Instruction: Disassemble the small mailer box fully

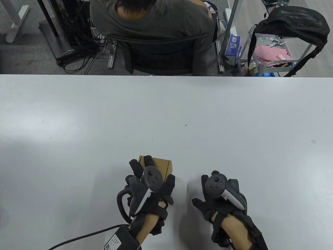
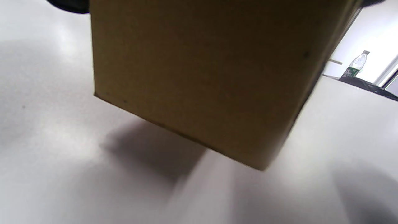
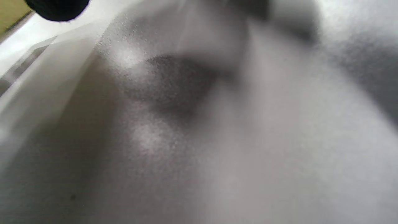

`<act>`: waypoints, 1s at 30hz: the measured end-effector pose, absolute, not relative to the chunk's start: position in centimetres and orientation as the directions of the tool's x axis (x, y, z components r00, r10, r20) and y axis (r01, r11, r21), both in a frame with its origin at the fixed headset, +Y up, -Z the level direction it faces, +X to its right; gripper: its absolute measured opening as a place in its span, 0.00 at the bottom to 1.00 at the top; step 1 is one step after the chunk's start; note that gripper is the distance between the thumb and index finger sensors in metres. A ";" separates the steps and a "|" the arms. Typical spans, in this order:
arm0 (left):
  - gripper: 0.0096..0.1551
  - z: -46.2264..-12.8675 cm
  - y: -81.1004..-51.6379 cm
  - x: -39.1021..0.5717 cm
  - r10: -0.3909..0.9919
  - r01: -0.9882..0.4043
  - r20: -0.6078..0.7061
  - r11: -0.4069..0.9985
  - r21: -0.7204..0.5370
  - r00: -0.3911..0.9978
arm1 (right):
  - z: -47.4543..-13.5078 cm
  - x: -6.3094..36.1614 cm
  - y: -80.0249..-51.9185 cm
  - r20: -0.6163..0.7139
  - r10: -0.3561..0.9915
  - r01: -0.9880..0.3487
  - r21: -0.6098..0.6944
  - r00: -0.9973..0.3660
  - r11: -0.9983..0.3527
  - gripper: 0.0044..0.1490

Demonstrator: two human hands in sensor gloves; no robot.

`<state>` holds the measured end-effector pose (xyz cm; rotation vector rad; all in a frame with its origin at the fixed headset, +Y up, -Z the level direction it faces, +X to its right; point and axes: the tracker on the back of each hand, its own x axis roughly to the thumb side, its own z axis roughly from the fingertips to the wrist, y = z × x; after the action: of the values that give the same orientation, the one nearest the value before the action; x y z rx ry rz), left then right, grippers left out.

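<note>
A small closed brown cardboard mailer box (image 1: 163, 166) is near the table's front edge, left of centre. My left hand (image 1: 151, 179) grips it from above, fingers spread over its top and thumb on its right side. In the left wrist view the box (image 2: 205, 77) fills the upper frame, tilted, with its shadow on the table below, so it seems slightly lifted. My right hand (image 1: 218, 192) is empty, low over the white table (image 1: 166, 117) just right of the box and apart from it. The right wrist view shows one fingertip (image 3: 56, 7) and blurred table.
A person sits in a chair (image 1: 156, 52) beyond the far table edge. A cart with pink papers (image 1: 270, 54) and a black bag (image 1: 294, 23) stand at the back right. A black adapter with cable (image 1: 119, 238) lies at the front edge by my left wrist.
</note>
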<state>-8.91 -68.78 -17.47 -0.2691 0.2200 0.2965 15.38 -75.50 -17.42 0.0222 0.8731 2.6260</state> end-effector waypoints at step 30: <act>0.65 -15.0 -67.7 -9.0 0.257 -0.279 -0.185 0.954 -0.106 0.949 | -17.9 16.0 -75.4 -0.137 0.370 -0.377 0.585 -0.919 -0.718 0.55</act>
<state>-9.00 -67.71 -15.02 -0.1320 0.1703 0.2739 16.02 -75.41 -17.88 -0.0146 0.8848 2.5886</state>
